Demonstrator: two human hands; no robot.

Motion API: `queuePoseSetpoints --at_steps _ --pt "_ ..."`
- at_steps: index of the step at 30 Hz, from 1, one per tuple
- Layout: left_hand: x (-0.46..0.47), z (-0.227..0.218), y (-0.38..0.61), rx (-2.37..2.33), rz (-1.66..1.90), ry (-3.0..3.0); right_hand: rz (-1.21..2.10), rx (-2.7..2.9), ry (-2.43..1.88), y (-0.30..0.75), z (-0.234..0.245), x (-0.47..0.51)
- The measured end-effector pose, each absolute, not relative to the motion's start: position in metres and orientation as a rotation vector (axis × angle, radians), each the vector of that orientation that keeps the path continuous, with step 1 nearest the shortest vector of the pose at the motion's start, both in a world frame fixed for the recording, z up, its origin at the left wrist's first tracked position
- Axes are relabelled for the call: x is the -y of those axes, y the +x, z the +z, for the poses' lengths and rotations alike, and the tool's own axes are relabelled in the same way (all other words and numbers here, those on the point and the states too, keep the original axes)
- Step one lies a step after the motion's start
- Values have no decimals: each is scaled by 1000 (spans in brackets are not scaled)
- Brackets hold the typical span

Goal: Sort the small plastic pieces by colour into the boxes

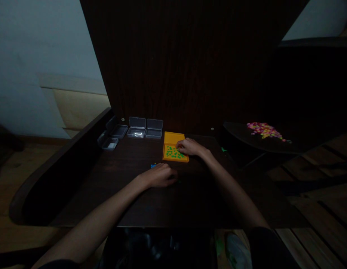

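Observation:
My right hand reaches over the right side of a yellow tray, its fingers bent and drawn together among small green pieces scattered in the tray's near part. Whatever its fingertips pinch is hidden. Closer to me, my left hand rests low on the dark table with curled fingers, and I cannot see what is in them. A few small blue pieces lie just beyond that hand. One tiny green piece sits by its fingertips.
Several clear plastic boxes with raised lids, among them a clear box, stand at the table's back left. On a dark surface to the right lies a pile of pink, yellow and orange pieces. A tall dark panel closes off the back.

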State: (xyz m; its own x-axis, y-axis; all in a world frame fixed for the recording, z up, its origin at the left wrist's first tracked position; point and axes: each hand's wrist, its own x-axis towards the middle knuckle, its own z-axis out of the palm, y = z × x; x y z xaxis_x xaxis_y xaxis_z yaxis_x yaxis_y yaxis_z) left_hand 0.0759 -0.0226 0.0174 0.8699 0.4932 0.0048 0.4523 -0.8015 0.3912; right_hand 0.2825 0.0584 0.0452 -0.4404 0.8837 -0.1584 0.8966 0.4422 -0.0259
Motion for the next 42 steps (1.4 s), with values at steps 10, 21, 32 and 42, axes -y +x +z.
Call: queuePoseSetpoints --at_steps 10,21,32,42 --pt "24 15 77 -769 94 2722 -175 -2618 1609 292 43 -46" --pt "23 12 76 -754 121 2753 -145 -2607 1541 288 42 -43" --pt "24 15 78 -758 105 2806 -47 -2576 1567 290 43 -39" --pt "22 10 77 -738 135 2777 -93 -2563 1568 287 42 -33"
